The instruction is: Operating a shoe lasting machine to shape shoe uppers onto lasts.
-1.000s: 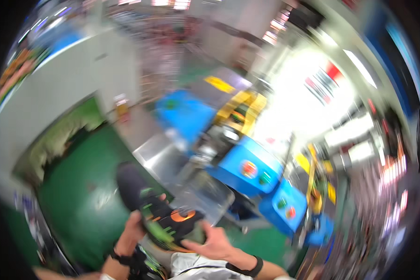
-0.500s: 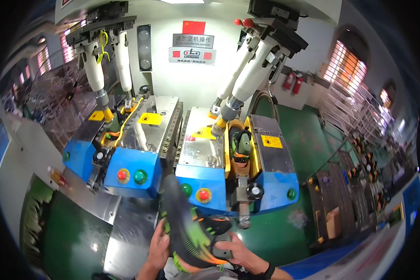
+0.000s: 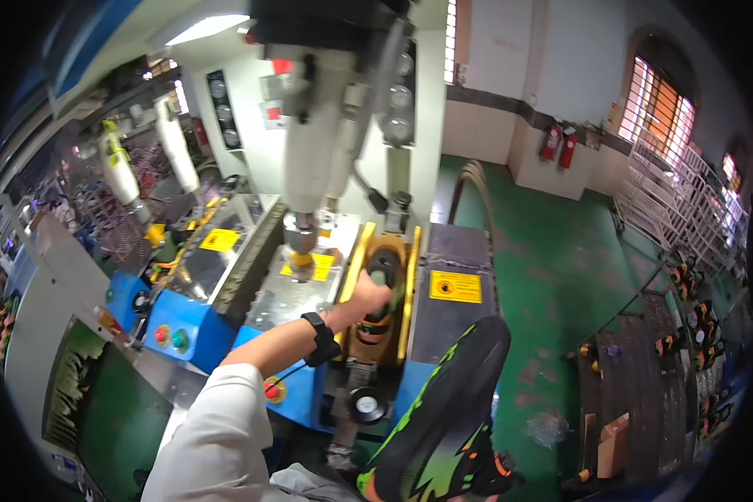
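My left hand (image 3: pixel 368 294) reaches up toward twelve o'clock into the yellow cradle (image 3: pixel 382 289) of the blue machine (image 3: pixel 309 335), fingers curled around a dark shoe part seated there; how tight, I cannot tell. A black watch (image 3: pixel 318 337) sits on that wrist. At five o'clock a black shoe (image 3: pixel 448 410) with green and orange streaks is raised, sole up; my right hand is hidden beneath it.

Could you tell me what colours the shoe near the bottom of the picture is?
The shoe is black with bright green streaks and orange accents, best seen in the head view.
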`<state>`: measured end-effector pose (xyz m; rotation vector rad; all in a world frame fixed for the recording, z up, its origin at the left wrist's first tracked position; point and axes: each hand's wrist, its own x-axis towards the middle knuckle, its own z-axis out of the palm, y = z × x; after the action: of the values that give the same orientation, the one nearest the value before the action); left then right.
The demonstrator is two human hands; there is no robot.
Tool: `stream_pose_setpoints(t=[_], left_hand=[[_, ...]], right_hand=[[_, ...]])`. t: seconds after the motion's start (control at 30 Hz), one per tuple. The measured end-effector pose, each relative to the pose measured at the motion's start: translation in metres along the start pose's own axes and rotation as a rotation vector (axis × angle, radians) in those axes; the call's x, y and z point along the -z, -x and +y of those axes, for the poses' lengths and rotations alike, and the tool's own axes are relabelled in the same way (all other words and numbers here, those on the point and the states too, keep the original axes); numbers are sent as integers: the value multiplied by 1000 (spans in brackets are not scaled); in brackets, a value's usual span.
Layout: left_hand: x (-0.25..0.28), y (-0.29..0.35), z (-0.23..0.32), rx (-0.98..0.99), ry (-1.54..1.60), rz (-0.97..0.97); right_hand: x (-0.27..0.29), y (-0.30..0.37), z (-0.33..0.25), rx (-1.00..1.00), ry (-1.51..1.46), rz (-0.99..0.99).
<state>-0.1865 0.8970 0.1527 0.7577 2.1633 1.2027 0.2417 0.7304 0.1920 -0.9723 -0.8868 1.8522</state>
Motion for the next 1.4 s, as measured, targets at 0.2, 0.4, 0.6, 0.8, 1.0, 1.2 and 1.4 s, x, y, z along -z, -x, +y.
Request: stream_pose_setpoints(t=[0.2,0.4,0.6,0.8,1.0,1.2,1.4], left_hand=[[-6,-45,-3,66,-77,-49],[90,3,32,-844,-67,-591],[218,232,-40,-97,596,-269],[238,394,-97,-138,1116,242],[204,522,-221,592,1246,923],[201,556,-259,930,1275,783],[225,505,-238,904,1049,814]], right_hand=[[10,-4,13,91,14,26],[17,-10,11,-123,247,135],[-43,-92,7,21,155,-85],[-225,-270,-41,-632,418,-163],[-291,-307,57,240,1270,-108],[-270,-330,88,325,1313,-115],[-280,-330,91,352,1405,-83]])
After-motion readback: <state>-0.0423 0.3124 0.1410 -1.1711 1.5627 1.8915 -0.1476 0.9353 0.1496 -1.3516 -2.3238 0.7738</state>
